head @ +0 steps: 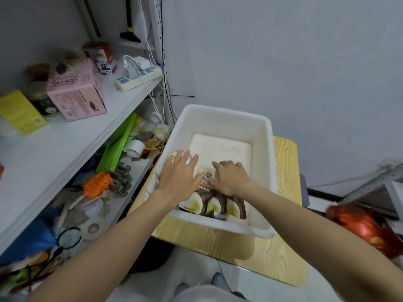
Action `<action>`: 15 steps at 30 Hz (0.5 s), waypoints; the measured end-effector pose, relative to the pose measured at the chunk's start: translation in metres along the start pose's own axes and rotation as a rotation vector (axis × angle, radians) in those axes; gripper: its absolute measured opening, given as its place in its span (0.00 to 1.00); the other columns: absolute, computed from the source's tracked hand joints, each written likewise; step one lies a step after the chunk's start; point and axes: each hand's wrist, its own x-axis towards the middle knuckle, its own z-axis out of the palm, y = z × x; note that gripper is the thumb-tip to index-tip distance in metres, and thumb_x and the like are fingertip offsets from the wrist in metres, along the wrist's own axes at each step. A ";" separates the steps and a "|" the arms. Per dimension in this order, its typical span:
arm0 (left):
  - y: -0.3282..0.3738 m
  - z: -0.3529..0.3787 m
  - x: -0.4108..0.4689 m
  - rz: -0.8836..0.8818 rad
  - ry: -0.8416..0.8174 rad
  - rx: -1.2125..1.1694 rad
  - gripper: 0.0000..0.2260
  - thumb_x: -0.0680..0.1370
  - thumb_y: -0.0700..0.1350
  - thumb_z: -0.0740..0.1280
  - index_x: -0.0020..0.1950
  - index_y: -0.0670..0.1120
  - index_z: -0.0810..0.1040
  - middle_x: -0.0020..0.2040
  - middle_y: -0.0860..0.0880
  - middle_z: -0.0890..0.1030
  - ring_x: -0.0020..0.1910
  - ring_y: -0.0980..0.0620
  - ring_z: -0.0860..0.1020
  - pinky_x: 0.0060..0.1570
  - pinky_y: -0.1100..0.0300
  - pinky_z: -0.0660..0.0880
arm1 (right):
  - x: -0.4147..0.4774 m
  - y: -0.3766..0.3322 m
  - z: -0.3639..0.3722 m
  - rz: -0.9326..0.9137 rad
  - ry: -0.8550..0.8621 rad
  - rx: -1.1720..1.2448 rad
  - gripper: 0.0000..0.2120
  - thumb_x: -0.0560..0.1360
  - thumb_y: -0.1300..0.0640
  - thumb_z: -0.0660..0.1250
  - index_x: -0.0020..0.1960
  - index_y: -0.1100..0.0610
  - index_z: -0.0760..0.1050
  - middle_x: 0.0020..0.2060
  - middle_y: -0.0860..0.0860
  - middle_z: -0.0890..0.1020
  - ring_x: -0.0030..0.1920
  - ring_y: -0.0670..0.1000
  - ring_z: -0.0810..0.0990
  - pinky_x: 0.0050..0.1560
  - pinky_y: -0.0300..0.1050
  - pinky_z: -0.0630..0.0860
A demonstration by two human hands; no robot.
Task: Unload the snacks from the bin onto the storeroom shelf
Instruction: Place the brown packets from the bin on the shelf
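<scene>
A white plastic bin (265, 149) stands on a small wooden table (285, 168). Inside its near end lies a flat snack bag (214, 203) printed brown and cream. A round cup-shaped snack (174, 156) sits in the bin's near left corner. My left hand (180, 174) reaches into the bin with fingers spread over the cup and the bag's left edge. My right hand (231, 178) lies on the bag's top, fingers slightly bent. The white storeroom shelf (65, 144) runs along the left and carries a pink box (76, 94), a yellow box (20, 112) and a red-and-white carton (104, 59).
A white power strip (139, 77) with plugged cables lies at the shelf's far end. The lower shelf is crowded with tape rolls, a green board (117, 142) and an orange spiky thing (97, 184). A red mesh bag (362, 225) lies at the right, near a metal frame.
</scene>
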 end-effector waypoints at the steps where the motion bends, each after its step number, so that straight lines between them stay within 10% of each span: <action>1: -0.001 0.002 0.001 0.000 -0.001 -0.001 0.29 0.76 0.58 0.51 0.70 0.44 0.73 0.69 0.41 0.74 0.71 0.41 0.68 0.70 0.44 0.66 | 0.002 0.002 0.003 0.000 -0.013 0.012 0.29 0.77 0.38 0.59 0.70 0.55 0.66 0.65 0.56 0.75 0.68 0.59 0.70 0.65 0.57 0.65; 15: -0.011 0.020 -0.001 -0.020 -0.040 0.016 0.20 0.79 0.56 0.61 0.68 0.49 0.72 0.69 0.45 0.73 0.72 0.43 0.66 0.72 0.47 0.62 | 0.023 0.025 0.020 0.046 -0.031 0.387 0.44 0.63 0.40 0.79 0.73 0.53 0.67 0.66 0.55 0.75 0.69 0.56 0.68 0.67 0.51 0.65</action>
